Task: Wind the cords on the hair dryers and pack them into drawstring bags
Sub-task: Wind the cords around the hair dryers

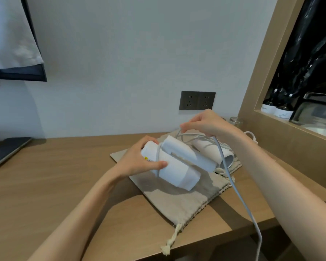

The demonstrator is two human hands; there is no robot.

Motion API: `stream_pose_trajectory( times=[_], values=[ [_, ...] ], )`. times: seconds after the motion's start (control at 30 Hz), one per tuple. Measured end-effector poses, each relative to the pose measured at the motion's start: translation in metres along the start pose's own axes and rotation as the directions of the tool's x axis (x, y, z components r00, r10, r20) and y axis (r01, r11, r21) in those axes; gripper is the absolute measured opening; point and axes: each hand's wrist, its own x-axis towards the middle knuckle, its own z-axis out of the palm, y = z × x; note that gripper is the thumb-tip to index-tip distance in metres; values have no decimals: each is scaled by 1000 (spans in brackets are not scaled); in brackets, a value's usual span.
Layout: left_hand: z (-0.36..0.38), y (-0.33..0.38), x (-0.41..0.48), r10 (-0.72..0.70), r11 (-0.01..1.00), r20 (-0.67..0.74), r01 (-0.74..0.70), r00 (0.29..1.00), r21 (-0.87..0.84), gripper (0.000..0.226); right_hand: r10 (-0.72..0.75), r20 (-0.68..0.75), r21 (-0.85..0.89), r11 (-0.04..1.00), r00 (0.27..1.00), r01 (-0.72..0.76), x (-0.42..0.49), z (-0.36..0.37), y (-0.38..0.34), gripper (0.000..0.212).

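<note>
White hair dryer [177, 172], folded, gripped round its barrel by the left hand [137, 161] just above the drawstring bag [186, 204] on the counter [45, 185], evidently steadied for winding; right hand [207, 123], beyond, pinches a loop of grey cord [233, 186]; second hair dryer [215, 150] beneath that hand.

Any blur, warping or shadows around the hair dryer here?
Head view: the wide lens leans the wooden frame at right; the faucet at the far right edge is smeared; the hair dryer is soft but readable, casting a soft shadow on the drawstring bag beneath.
</note>
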Motion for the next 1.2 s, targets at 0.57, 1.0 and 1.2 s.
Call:
stream_pose_trajectory(
  times=[0.57, 1.0, 1.2],
  values=[
    [-11, 6, 1, -124, 939, -483, -55, 867, -339, 43, -377, -198, 67, 916, 905, 396, -24, 78, -23, 29],
    [-13, 18, 2, -358, 744, -484, -69, 799, -665, 34, -262, 53, 521, 830, 964, 197, -21, 118, 5, 31],
    [-13, 18, 4, -384, 677, -379, -23, 842, -736, 38, -165, 94, 527, 845, 982, 91, -19, 115, 5, 34]
  ],
)
